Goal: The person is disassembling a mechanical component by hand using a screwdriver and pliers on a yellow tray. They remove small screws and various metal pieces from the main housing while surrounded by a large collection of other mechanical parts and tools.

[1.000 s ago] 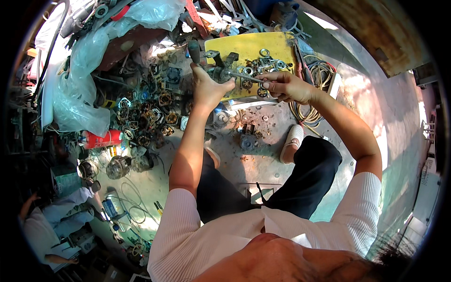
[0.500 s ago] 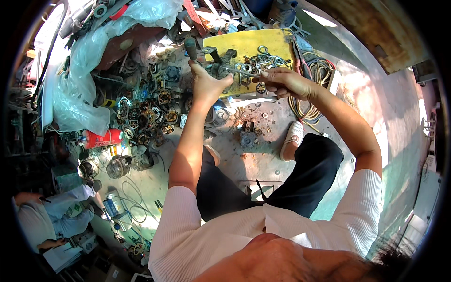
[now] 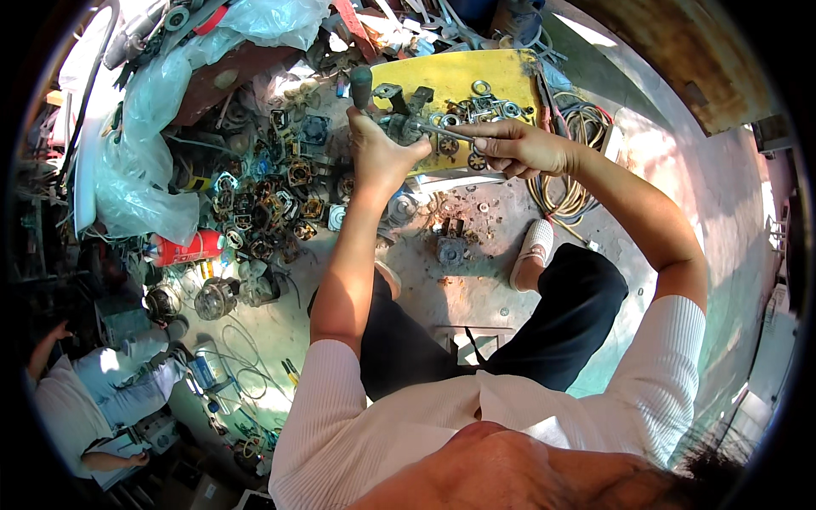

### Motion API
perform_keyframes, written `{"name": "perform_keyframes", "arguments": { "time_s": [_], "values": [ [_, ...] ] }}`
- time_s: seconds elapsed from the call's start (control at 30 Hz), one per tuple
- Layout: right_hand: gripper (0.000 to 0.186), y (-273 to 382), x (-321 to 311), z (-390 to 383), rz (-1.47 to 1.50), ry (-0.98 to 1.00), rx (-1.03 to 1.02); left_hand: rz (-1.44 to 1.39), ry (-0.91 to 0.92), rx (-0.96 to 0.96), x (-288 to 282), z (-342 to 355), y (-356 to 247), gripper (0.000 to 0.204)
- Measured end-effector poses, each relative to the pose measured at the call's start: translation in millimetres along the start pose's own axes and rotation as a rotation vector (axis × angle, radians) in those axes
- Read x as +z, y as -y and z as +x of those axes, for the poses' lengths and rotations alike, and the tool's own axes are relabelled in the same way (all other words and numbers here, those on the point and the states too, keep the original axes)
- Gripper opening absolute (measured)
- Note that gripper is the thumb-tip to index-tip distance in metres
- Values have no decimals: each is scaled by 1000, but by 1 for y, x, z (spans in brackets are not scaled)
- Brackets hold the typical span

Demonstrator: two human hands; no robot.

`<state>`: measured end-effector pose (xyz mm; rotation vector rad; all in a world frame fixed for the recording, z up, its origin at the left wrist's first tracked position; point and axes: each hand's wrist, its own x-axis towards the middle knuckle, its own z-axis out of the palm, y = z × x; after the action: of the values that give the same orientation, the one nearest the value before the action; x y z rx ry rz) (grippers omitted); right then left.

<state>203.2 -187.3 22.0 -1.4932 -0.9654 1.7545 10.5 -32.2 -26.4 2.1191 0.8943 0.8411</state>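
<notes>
My left hand is closed around a dirty metal motor part above the near edge of a yellow board. A dark green handle stands upright by its fingers; whether that hand grips it too I cannot tell. In my right hand is a thin metal rod, held with the forefinger stretched along it. The rod's left end meets the motor part; its other end is hidden in the hand. Rings, bearings and small metal pieces lie on the board beside the rod.
A heap of dismantled motor parts spreads to the left, near a red cylinder and plastic sheeting. Coiled cables lie right of the board. Another person is at the lower left.
Both hands have shifted slightly right with the motor part, handle and rod. My right forefinger has straightened along the rod. The other person's arms have moved.
</notes>
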Motion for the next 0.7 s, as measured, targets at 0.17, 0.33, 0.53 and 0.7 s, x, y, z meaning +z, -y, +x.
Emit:
{"name": "perform_keyframes", "arguments": {
  "time_s": [0.17,0.33,0.53,0.7],
  "values": [
    [44,-19,4,9,-265,-119,-214,8,-10,-5,1,-2,-2,93],
    [53,-16,-3,8,-1029,-354,-454,57,1,-23,0,1,-11,94],
    [59,-5,15,-8,-1511,-542,-432,12,43,-114,1,-2,-14,107],
    [44,-5,6,-20,-1333,-706,-485,0,81,-189,-9,-1,0,121]
  ]
}}
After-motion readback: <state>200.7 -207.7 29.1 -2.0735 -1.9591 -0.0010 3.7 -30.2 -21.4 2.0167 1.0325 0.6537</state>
